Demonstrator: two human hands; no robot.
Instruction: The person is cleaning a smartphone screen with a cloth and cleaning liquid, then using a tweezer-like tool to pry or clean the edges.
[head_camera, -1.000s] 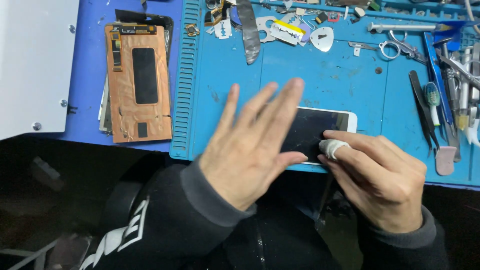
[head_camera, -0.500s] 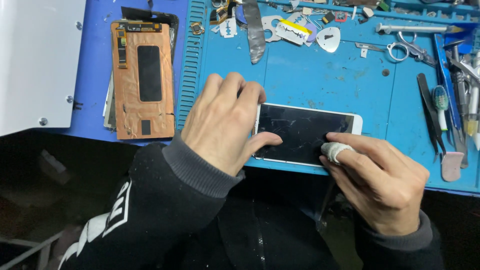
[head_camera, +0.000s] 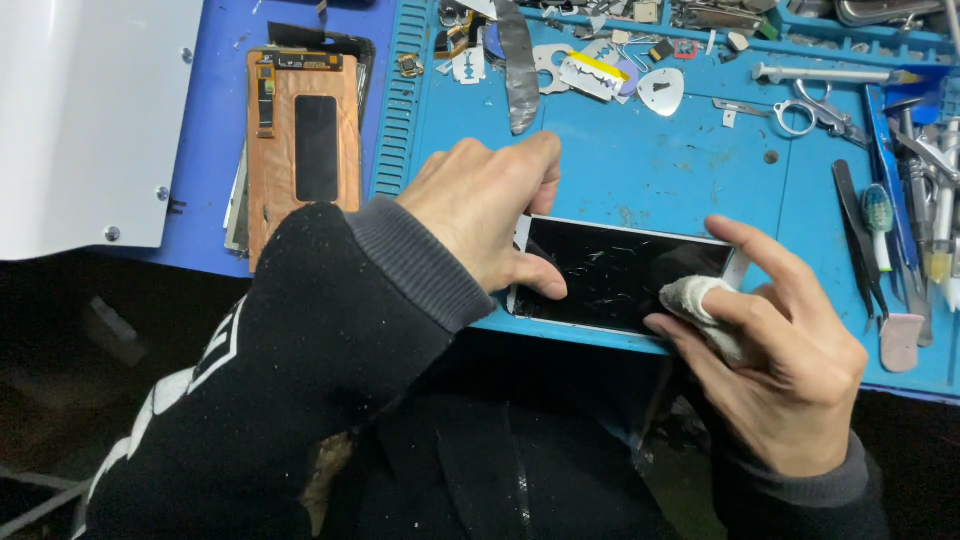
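A white-framed phone (head_camera: 625, 275) with a dark, scratched glass face lies flat near the lower middle of the frame, on the near edge of a blue work mat (head_camera: 650, 170) that covers the tabletop. The left hand (head_camera: 480, 215) is curled over the phone's left end, thumb pressed on the glass and fingers bent around the upper edge, pinning it in place. The right hand (head_camera: 790, 370) is closed on a small white cloth wad (head_camera: 700, 300), pinched against the right end of the screen.

The phone looks thin, stiff and light, and its glass appears smooth and probably slippery; the scratched face suggests it is fragile, so a hold by the frame edges seems safer than pressure mid-screen. The cloth is soft and gives way under the fingers.

The mat is ribbed along its left border and strewn at the top and right of the frame with a guitar-pick opener (head_camera: 660, 90), tweezers (head_camera: 860, 235) and blades. A copper-backed display panel (head_camera: 305, 140) lies at upper left beside a white box (head_camera: 90, 110). Below the tabletop the room is dark.
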